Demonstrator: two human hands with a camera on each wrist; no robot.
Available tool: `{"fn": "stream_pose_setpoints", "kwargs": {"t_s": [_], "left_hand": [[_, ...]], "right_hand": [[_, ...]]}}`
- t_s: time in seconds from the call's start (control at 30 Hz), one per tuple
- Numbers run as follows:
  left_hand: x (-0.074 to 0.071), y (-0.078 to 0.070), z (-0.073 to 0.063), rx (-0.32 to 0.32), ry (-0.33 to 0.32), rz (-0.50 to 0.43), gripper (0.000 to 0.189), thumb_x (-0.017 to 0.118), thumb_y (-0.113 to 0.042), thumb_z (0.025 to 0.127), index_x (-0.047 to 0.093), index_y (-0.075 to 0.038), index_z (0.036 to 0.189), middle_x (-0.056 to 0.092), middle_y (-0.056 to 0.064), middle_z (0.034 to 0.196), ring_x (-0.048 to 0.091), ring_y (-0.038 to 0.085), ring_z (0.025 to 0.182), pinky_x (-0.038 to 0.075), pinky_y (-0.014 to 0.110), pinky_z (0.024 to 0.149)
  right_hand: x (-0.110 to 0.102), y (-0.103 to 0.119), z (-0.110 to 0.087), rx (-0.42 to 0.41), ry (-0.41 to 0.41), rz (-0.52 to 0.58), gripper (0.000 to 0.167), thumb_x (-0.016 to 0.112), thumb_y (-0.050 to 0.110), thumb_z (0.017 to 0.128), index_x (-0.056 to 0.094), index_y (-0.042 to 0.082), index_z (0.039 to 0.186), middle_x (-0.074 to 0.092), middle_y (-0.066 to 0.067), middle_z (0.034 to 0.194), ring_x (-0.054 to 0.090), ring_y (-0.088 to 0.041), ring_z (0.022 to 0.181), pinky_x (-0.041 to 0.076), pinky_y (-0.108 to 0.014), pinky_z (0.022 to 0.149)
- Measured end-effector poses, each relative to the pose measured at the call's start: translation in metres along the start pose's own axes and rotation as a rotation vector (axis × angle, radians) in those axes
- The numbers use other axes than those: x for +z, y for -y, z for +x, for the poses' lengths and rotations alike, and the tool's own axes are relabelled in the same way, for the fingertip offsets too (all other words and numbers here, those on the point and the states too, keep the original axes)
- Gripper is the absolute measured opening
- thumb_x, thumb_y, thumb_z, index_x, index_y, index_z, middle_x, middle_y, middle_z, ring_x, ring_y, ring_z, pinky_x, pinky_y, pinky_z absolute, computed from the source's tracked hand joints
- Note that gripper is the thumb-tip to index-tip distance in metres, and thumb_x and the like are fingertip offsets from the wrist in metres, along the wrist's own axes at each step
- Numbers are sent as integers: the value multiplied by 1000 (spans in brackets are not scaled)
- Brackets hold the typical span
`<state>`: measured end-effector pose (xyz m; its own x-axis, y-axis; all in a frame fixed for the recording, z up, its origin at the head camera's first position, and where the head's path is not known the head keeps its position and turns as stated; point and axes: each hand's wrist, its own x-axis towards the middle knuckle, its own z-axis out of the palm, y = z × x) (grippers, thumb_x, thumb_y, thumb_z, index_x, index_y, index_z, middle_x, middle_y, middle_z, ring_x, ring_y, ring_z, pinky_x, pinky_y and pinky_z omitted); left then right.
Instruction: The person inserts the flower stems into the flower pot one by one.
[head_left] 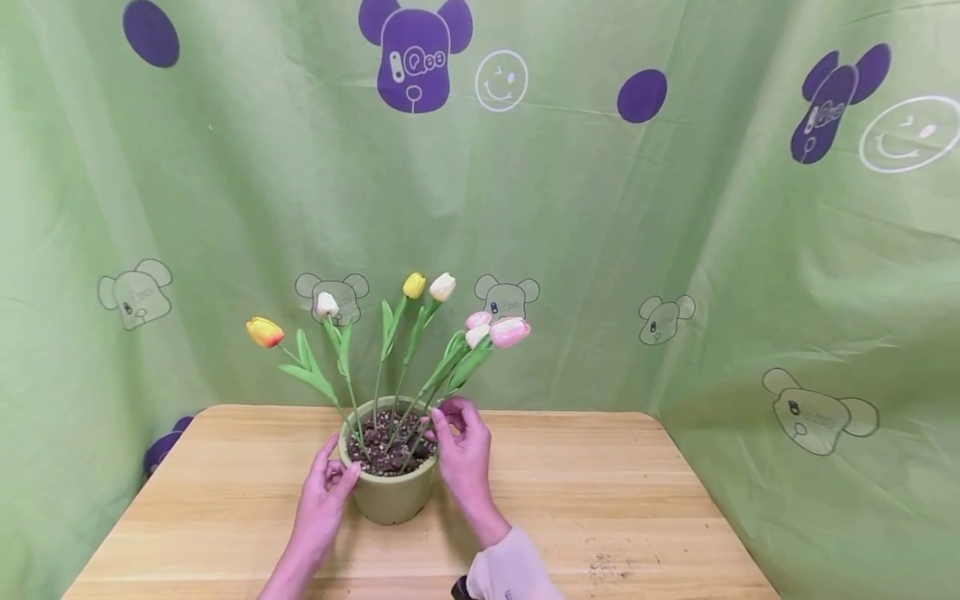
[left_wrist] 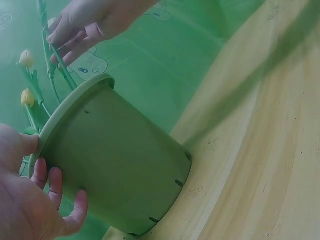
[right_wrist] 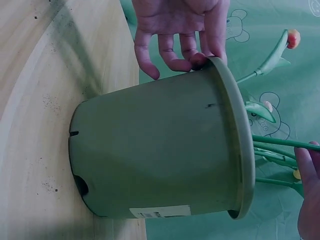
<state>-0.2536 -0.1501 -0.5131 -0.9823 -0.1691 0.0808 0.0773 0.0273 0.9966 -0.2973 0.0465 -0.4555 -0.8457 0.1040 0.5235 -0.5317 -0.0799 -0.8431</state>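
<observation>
A green plastic flower pot (head_left: 392,502) stands upright on the table, filled with dark crumbly soil (head_left: 372,461). Several tulips rise from it: an orange one (head_left: 265,332) leaning left, a yellow one (head_left: 414,285), white ones (head_left: 442,287) and pink ones (head_left: 511,332) leaning right. My left hand (head_left: 321,504) holds the pot's near-left rim, thumb over the edge and fingers along the outer wall in both wrist views. Above the right side of the rim, my right hand (head_left: 467,454) pinches a green tulip stem (left_wrist: 66,75) between thumb and fingers.
The pot sits toward the far left-centre of a light wooden table (head_left: 585,492). Dark soil crumbs (head_left: 611,568) are scattered at its near right. A green curtain (head_left: 570,208) with printed bear heads encloses the back and sides. A white label (right_wrist: 161,211) shows low on the pot's wall.
</observation>
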Motion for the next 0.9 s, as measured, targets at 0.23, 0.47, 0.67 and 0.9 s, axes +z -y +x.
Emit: {"fn": "stream_pose_setpoints", "kwargs": {"t_s": [0.23, 0.47, 0.67, 0.9], "left_hand": [[-1, 0, -1, -9, 9, 1, 74, 60, -17, 105, 19, -8, 165, 63, 15, 116, 60, 6, 99, 51, 8, 93], [-1, -2, -1, -16, 1, 8, 75, 61, -18, 105, 18, -8, 165, 62, 15, 118, 58, 6, 100, 50, 8, 93], [0, 0, 1, -15, 6, 2, 74, 61, -18, 105, 19, -8, 165, 63, 16, 117, 59, 4, 98, 52, 9, 92], [-1, -1, 0, -14, 5, -5, 74, 61, -19, 105, 19, -9, 165, 62, 15, 116, 60, 6, 98, 53, 9, 93]], "right_hand": [[3, -2, -2, -56, 7, 10, 15, 64, 1, 99, 59, -8, 111, 62, -35, 104, 69, -47, 91, 66, -50, 77], [6, -7, -2, -117, 36, -33, 16, 64, 5, 101, 60, -7, 110, 63, -33, 102, 70, -43, 88, 67, -49, 75], [5, -8, -2, -167, 33, -56, 18, 64, 5, 101, 59, -10, 109, 65, -30, 100, 70, -45, 86, 68, -41, 72], [8, -11, -1, -212, 90, -82, 13, 64, 1, 100, 61, -8, 107, 66, -27, 96, 71, -42, 81, 68, -37, 69]]}}
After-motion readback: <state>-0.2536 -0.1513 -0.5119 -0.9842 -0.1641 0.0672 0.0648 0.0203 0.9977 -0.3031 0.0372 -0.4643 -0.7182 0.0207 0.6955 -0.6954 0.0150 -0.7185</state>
